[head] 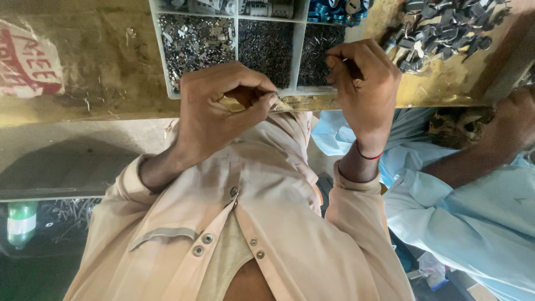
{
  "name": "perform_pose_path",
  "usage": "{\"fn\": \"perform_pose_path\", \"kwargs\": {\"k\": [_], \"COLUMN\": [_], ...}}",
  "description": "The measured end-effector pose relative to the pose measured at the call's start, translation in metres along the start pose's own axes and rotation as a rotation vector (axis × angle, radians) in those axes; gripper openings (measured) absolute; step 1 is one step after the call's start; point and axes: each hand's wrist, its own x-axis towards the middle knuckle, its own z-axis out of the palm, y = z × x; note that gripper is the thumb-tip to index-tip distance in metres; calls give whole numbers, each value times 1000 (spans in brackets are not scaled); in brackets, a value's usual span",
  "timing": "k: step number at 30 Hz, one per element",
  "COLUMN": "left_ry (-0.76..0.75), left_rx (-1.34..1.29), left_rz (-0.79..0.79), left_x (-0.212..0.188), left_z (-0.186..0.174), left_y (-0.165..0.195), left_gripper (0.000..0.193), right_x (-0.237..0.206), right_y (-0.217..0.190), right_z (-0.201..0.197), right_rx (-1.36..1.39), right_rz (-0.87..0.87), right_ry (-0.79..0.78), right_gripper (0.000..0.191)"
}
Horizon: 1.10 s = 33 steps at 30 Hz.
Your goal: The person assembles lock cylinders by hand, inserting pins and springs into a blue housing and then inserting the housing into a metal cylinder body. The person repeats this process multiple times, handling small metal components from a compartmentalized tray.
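Two hands are busy right at the edge of the table. Your left hand (223,106) is nearest to you. Its fingers are pinched shut on something very small, right at the table edge (111,106). I cannot tell what the tiny piece is, because your fingertips hide it. If your pinch gets loose, the piece can fall off the edge and down onto your shirt (267,212) or the floor, and you may not find it.

Your right hand (365,83) is a bit farther out. Its fingers are curled closed over the last box of the white tray (237,33), the one full of thin dark pins (317,50). It looks like you are picking one up, but I cannot see a pin in your fingers. Those pins look thin and sharp, so they could poke you if you grab too many.

That tray sits very close to the table edge. A bump from your wrist could push it off and spill all the small metal bits (195,42).

Farther off, a pile of dark metal parts (446,28) lies loose on the table. Another person in a blue sleeve (479,206) works beside you, so your elbows could knock together.
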Motion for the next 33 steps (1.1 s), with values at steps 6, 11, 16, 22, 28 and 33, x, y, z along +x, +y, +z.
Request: {"fn": "perform_pose_path", "kwargs": {"k": [6,11,16,22,28,33], "left_ry": [-4,-34,-2,-32,-40,-68], "left_rx": [2,-151,-428,-368,-523,-475], "left_rz": [75,-30,-135,-159,-150,-152], "left_x": [0,0,-5,-6,-7,-2], "left_z": [3,15,21,15,13,7], "left_y": [-4,-6,-3,0,1,0], "left_gripper": [13,11,11,13,10,7], "right_x": [-6,-18,-35,-37,-39,-21], "right_y": [8,-10,-34,-28,-25,-19], "right_z": [-3,9,30,27,46,50], "right_rx": [307,777,159,182,137,-12], "right_rz": [97,131,-190,-204,-318,-701], "right_ry": [-53,-105,50,27,195,297], "right_gripper": [10,10,15,17,20,24]}}
